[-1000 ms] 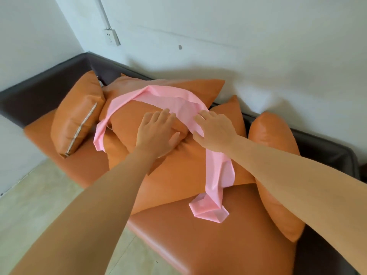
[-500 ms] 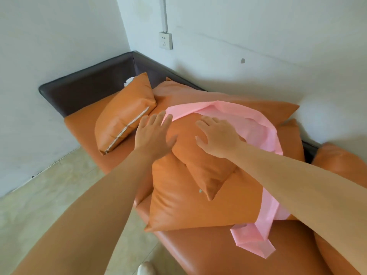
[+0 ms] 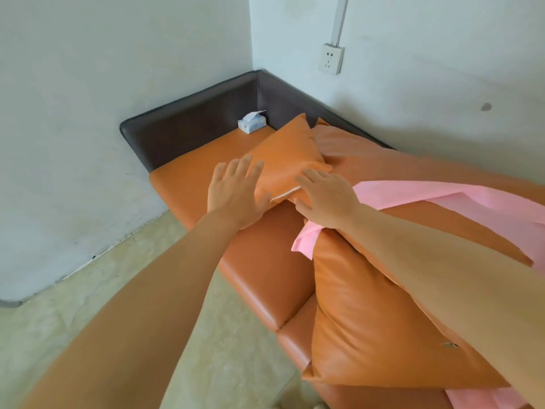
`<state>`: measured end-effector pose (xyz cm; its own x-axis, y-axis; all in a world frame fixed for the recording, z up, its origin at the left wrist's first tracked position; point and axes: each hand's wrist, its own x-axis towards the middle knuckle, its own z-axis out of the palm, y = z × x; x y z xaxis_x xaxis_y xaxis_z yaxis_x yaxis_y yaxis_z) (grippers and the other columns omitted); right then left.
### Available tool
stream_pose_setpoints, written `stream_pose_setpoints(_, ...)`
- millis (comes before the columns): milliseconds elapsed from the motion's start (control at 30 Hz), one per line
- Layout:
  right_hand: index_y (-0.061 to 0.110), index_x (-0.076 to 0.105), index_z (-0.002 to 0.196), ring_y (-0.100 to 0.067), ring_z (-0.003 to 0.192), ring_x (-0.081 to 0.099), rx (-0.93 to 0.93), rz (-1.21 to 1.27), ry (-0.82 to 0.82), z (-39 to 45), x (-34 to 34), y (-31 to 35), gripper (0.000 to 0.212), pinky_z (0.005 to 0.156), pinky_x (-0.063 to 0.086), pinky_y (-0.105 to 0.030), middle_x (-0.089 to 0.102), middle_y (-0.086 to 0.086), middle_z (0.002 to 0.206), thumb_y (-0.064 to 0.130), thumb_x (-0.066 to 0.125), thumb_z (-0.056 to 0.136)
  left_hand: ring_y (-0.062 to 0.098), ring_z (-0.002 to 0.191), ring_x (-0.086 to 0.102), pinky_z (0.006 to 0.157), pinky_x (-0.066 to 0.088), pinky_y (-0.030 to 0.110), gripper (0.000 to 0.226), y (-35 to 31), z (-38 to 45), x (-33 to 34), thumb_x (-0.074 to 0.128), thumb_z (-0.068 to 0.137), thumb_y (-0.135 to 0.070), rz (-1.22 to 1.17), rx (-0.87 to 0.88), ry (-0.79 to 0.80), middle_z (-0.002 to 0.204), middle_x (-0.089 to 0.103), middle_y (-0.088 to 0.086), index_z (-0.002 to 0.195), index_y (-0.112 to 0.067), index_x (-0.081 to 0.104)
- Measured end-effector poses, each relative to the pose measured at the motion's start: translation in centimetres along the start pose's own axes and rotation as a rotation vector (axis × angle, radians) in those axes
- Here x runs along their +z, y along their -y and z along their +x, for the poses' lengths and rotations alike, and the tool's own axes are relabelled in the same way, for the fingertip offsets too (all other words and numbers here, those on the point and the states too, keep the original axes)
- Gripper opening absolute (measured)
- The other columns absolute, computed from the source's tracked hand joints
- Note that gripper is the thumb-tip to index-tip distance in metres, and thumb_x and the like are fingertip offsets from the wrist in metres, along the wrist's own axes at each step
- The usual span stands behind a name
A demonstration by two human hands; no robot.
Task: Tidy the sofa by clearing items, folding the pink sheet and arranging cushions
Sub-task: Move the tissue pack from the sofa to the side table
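Observation:
A small orange cushion [image 3: 283, 160] with a white zip edge lies near the sofa's left end. My left hand [image 3: 236, 193] reaches to its left edge with fingers spread, holding nothing. My right hand [image 3: 324, 199] lies flat on its near right corner, fingers apart. The pink sheet [image 3: 442, 196] is draped over a pile of large orange cushions [image 3: 368, 329] on the right, under my right forearm; a corner of it hangs down in front. A tissue pack [image 3: 252, 122] sits in the sofa's back corner.
The orange sofa seat [image 3: 259, 273] has a dark brown back and arm [image 3: 188, 125] set into the wall corner. A wall socket [image 3: 332, 58] is above. Pale tiled floor [image 3: 118, 290] lies to the left and in front.
The view has swung left toward the sofa's end. Both hands have moved off the large sheet-covered cushion and onto the small cushion. The tissue pack has come into sight.

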<state>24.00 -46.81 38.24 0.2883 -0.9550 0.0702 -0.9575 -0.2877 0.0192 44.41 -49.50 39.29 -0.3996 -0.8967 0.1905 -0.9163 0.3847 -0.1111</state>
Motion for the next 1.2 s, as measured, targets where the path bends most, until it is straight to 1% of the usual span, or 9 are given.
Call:
stream_pose_setpoints(100, 0.009, 0.056, 0.126, -0.034, 0.107, 0.06, -0.042, -0.001, -0.006, 4.5, 0.7, 1.7, 0.045, 0.08, 0.05, -0.044, 0.057, -0.014, 0.13, 0.034, 0.055, 0.088, 0.02, 0.138, 0.026, 0.112, 0.017, 0.039, 0.067, 3.9, 1.7, 1.1, 0.037, 0.093, -0.058, 0.005, -0.03, 0.007, 0.156, 0.02, 0.001, 0.149, -0.023, 0.022)
stream_pose_setpoints(200, 0.013, 0.047, 0.136, -0.029, 0.118, 0.053, -0.049, -0.024, -0.016, 9.2, 1.2, 3.1, 0.049, 0.087, 0.047, -0.042, 0.047, -0.009, 0.141, 0.038, 0.048, 0.094, 0.021, 0.138, 0.026, 0.112, 0.017, 0.039, 0.066, 7.2, 3.8, 2.4, 0.039, 0.093, -0.056, -0.01, -0.042, 0.023, 0.156, 0.02, 0.001, 0.148, -0.023, 0.023)
stream_pose_setpoints(267, 0.014, 0.043, 0.139, -0.027, 0.122, 0.05, -0.063, -0.028, -0.023, 12.8, 1.9, 4.0, 0.05, 0.09, 0.044, -0.041, 0.043, -0.008, 0.145, 0.039, 0.046, 0.095, 0.021, 0.138, 0.027, 0.112, 0.018, 0.039, 0.066, 9.7, 5.4, 3.3, 0.041, 0.093, -0.056, -0.006, -0.042, 0.031, 0.155, 0.022, 0.001, 0.148, -0.023, 0.024)
stream_pose_setpoints(400, 0.014, 0.044, 0.137, -0.026, 0.121, 0.051, -0.059, 0.01, -0.024, 20.1, 3.5, 4.9, 0.049, 0.09, 0.043, -0.04, 0.044, -0.006, 0.143, 0.037, 0.047, 0.094, 0.021, 0.137, 0.028, 0.112, 0.02, 0.04, 0.066, 15.2, 9.3, 6.0, 0.042, 0.093, -0.057, 0.008, -0.061, 0.076, 0.155, 0.022, 0.001, 0.147, -0.023, 0.025)
stream_pose_setpoints(567, 0.013, 0.047, 0.135, -0.027, 0.117, 0.053, -0.063, 0.025, 0.015, 28.8, 5.4, 6.2, 0.047, 0.087, 0.046, -0.041, 0.048, -0.007, 0.14, 0.036, 0.047, 0.094, 0.021, 0.138, 0.027, 0.113, 0.019, 0.039, 0.066, 21.7, 15.1, 9.0, 0.04, 0.093, -0.056, 0.033, -0.047, 0.119, 0.156, 0.021, 0.002, 0.148, -0.023, 0.023)
stream_pose_setpoints(667, 0.013, 0.05, 0.132, -0.027, 0.113, 0.056, -0.036, 0.039, 0.015, 33.3, 6.3, 7.1, 0.045, 0.084, 0.046, -0.04, 0.051, -0.006, 0.135, 0.035, 0.049, 0.093, 0.021, 0.137, 0.029, 0.113, 0.019, 0.039, 0.066, 24.4, 18.3, 10.6, 0.04, 0.094, -0.056, 0.037, -0.014, 0.124, 0.156, 0.022, 0.002, 0.148, -0.022, 0.023)
stream_pose_setpoints(800, 0.014, 0.05, 0.132, -0.026, 0.112, 0.056, -0.004, 0.011, 0.035, 38.2, 7.6, 7.6, 0.044, 0.084, 0.048, -0.039, 0.051, -0.006, 0.136, 0.036, 0.046, 0.094, 0.02, 0.136, 0.029, 0.114, 0.02, 0.039, 0.066, 27.8, 22.6, 13.3, 0.038, 0.095, -0.056, 0.022, 0.045, 0.145, 0.156, 0.021, 0.002, 0.149, -0.022, 0.021)
stream_pose_setpoints(1033, 0.011, 0.055, 0.125, -0.027, 0.1, 0.062, 0.128, 0.026, 0.051, 45.6, 10.8, 7.7, 0.039, 0.074, 0.05, -0.038, 0.058, -0.008, 0.126, 0.031, 0.053, 0.091, 0.021, 0.14, 0.024, 0.115, 0.016, 0.04, 0.064, 33.3, 29.7, 18.5, 0.033, 0.097, -0.054, -0.024, 0.139, 0.168, 0.158, 0.017, 0.002, 0.15, -0.021, 0.017)
stream_pose_setpoints(1200, 0.014, 0.05, 0.131, -0.024, 0.108, 0.058, 0.187, 0.019, 0.105, 50.6, 13.3, 6.8, 0.041, 0.082, 0.049, -0.038, 0.054, -0.006, 0.132, 0.033, 0.048, 0.094, 0.022, 0.142, 0.021, 0.117, 0.016, 0.04, 0.064, 35.4, 34.3, 22.2, 0.03, 0.099, -0.054, -0.042, 0.177, 0.223, 0.159, 0.014, 0.003, 0.151, -0.021, 0.014)
